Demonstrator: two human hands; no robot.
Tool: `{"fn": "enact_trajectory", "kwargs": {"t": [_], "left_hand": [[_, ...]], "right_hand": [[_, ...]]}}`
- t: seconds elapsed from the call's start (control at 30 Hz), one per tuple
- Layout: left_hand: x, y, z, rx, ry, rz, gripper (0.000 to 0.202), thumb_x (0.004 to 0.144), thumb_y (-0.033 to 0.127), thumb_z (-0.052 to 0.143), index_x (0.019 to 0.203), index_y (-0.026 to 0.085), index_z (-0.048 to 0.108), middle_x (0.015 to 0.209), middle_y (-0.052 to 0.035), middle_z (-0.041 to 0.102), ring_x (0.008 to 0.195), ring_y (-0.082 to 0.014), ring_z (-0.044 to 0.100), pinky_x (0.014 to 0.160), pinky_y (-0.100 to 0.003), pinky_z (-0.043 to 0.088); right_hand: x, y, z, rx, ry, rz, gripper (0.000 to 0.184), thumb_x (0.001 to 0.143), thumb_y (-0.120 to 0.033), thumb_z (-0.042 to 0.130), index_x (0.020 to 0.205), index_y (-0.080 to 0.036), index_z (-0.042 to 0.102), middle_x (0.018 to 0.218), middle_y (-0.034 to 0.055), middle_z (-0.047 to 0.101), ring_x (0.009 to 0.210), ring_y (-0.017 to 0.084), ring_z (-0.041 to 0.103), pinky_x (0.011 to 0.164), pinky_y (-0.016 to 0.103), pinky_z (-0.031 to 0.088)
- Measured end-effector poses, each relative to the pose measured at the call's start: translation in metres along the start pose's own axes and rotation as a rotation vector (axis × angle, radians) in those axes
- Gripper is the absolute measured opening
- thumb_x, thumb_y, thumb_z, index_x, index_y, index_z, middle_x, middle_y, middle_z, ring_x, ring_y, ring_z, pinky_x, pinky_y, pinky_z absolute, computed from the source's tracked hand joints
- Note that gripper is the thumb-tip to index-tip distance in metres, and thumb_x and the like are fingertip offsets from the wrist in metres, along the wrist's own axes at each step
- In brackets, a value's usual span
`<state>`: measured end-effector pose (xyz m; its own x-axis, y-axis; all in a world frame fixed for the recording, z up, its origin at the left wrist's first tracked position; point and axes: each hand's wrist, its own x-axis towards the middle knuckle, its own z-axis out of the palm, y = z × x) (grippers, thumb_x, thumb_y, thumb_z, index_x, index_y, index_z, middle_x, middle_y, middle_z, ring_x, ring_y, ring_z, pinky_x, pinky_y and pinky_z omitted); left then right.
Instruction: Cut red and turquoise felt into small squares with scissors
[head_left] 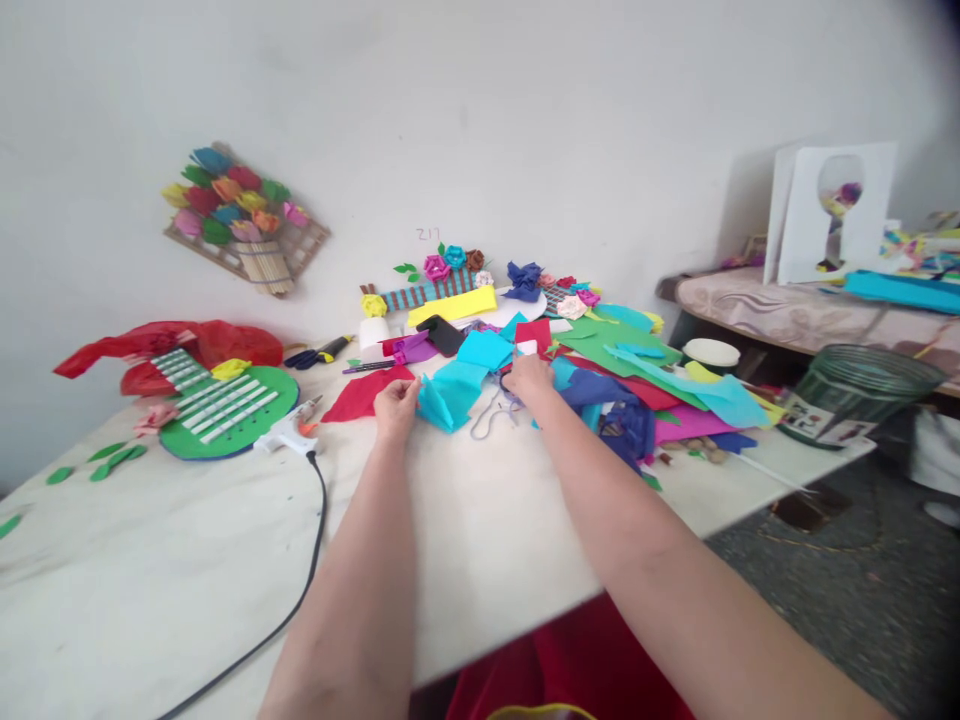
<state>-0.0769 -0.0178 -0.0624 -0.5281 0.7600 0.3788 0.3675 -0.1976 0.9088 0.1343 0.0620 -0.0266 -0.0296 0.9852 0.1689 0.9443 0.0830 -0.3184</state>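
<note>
My left hand (pixel 396 408) pinches the left edge of a strip of turquoise crepe paper (pixel 450 395), which lies creased on the white table. My right hand (pixel 531 380) is at the other side of this strip, fingers curled down among the papers. A small white piece (pixel 527 347) shows just beyond its fingertips; what those fingers hold is hidden. A thin grey-purple loop of cord (pixel 491 415) lies between my hands. Red paper (pixel 367 393) is spread left of my left hand, and crumpled dark blue paper (pixel 619 410) lies beside my right wrist.
A white glue gun (pixel 289 430) with a black cable rests at left, by a green guitar-shaped craft (pixel 225 410). Dark-handled scissors (pixel 319 353) and a black phone (pixel 440 336) lie farther back. A green jar (pixel 847 395) stands near the right edge.
</note>
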Motion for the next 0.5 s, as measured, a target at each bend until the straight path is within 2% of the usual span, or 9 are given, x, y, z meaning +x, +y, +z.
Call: {"fn": "enact_trajectory", "kwargs": {"t": [0.1,0.2,0.3,0.37,0.43,0.5], "left_hand": [[0.003,-0.002,0.000,-0.013,0.040,-0.036,0.028,0.065,0.043,0.064,0.061,0.016,0.059,0.046,0.0019,0.052,0.043,-0.0092,0.045,0.045,-0.021,0.036],[0.004,-0.003,0.000,-0.070,0.014,-0.077,0.027,0.061,0.041,0.067,0.064,0.015,0.061,0.048,0.0008,0.056,0.042,-0.0097,0.047,0.044,-0.021,0.038],[0.002,-0.002,-0.001,-0.119,-0.014,-0.108,0.029,0.059,0.042,0.069,0.066,0.014,0.062,0.050,-0.0003,0.058,0.042,-0.0104,0.049,0.043,-0.021,0.038],[-0.001,0.000,-0.001,-0.138,-0.025,-0.108,0.028,0.059,0.041,0.070,0.065,0.015,0.061,0.050,-0.0004,0.058,0.042,-0.0104,0.049,0.044,-0.022,0.039],[-0.003,0.002,-0.001,-0.146,-0.032,-0.100,0.027,0.061,0.040,0.069,0.062,0.015,0.060,0.050,-0.0002,0.058,0.042,-0.0099,0.049,0.045,-0.021,0.041],[-0.005,0.004,-0.002,-0.157,-0.035,-0.099,0.027,0.062,0.041,0.068,0.060,0.016,0.058,0.050,-0.0001,0.058,0.042,-0.0098,0.049,0.046,-0.022,0.041]], "right_hand": [[-0.004,-0.007,-0.006,-0.058,0.080,-0.039,0.040,0.075,-0.030,0.053,0.109,-0.010,0.063,0.117,0.0203,0.056,0.104,0.029,0.056,0.082,0.035,0.045],[-0.010,-0.018,-0.011,-0.016,0.118,-0.165,0.038,0.083,-0.038,0.044,0.102,-0.014,0.067,0.114,0.0165,0.060,0.104,0.027,0.056,0.083,0.034,0.043],[-0.017,-0.031,-0.009,0.108,-0.038,-0.418,0.045,0.080,-0.055,0.045,0.098,-0.021,0.068,0.107,0.0082,0.066,0.100,0.023,0.058,0.081,0.030,0.042],[-0.024,-0.041,-0.005,0.166,-0.168,-0.563,0.047,0.074,-0.059,0.051,0.098,-0.022,0.067,0.105,0.0053,0.067,0.095,0.021,0.060,0.077,0.027,0.043],[-0.032,-0.051,0.000,0.146,-0.210,-0.623,0.046,0.070,-0.058,0.057,0.094,-0.020,0.067,0.102,0.0059,0.067,0.090,0.022,0.061,0.073,0.026,0.043],[-0.040,-0.060,0.005,0.086,-0.193,-0.652,0.035,0.068,-0.048,0.063,0.087,-0.018,0.068,0.097,0.0077,0.068,0.087,0.023,0.061,0.072,0.026,0.043]]}}
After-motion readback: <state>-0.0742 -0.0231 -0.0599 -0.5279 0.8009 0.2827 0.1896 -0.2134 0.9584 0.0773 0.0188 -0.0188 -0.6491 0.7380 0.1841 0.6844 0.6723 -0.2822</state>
